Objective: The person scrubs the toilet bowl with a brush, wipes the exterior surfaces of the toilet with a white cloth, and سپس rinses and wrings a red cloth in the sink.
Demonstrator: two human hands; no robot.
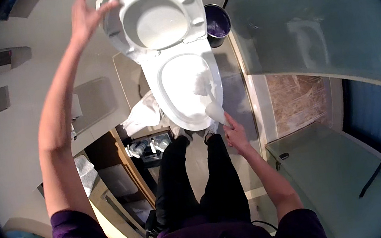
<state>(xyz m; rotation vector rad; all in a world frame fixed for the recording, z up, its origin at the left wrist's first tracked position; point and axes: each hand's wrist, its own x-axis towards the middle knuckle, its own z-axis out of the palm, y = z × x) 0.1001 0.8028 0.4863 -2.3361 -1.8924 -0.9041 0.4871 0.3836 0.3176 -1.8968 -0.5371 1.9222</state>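
My right hand is closed around the handle of a white toilet brush, whose pale bristle head lies over the bowl's right side. The white toilet bowl stands open in front of me, its inside washed out by glare. Behind it the seat and lid are raised. My left hand is lifted by the lid's left edge, fingers spread, with nothing in it; whether a fingertip touches the lid I cannot tell.
A black bin stands right of the toilet. White cloth hangs at its left, above a black caddy of spray bottles. An open cabinet and a white towel are at the left. Glass panels stand at the right.
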